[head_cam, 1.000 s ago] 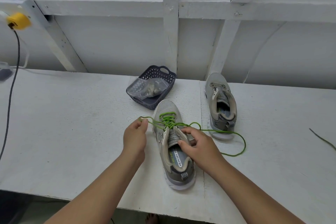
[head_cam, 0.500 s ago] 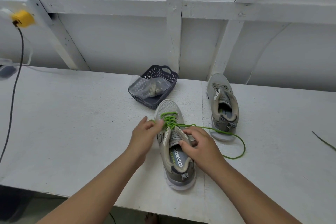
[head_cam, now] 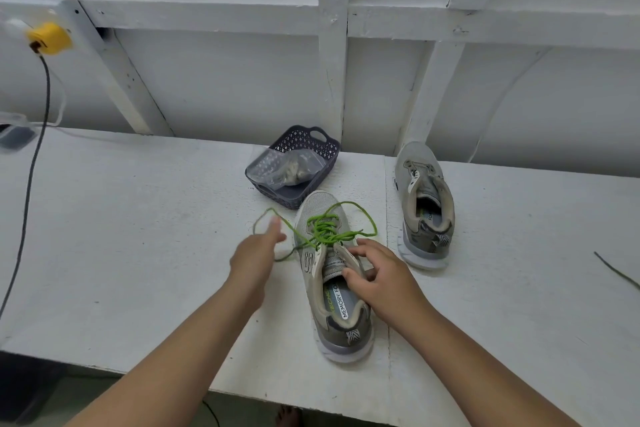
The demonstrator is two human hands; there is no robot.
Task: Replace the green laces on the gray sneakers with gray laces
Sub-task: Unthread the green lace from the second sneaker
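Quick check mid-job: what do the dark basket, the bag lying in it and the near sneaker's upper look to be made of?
Basket: looks like moulded plastic, dark grey and matte, with a regular lattice of holes and a cut-out handle.
Bag: clear glossy plastic film, wrinkled with glare; pale contents show through, too unclear to identify.
Near sneaker: the upper seems a woven mesh fabric, matte grey with a fine texture at the toe.
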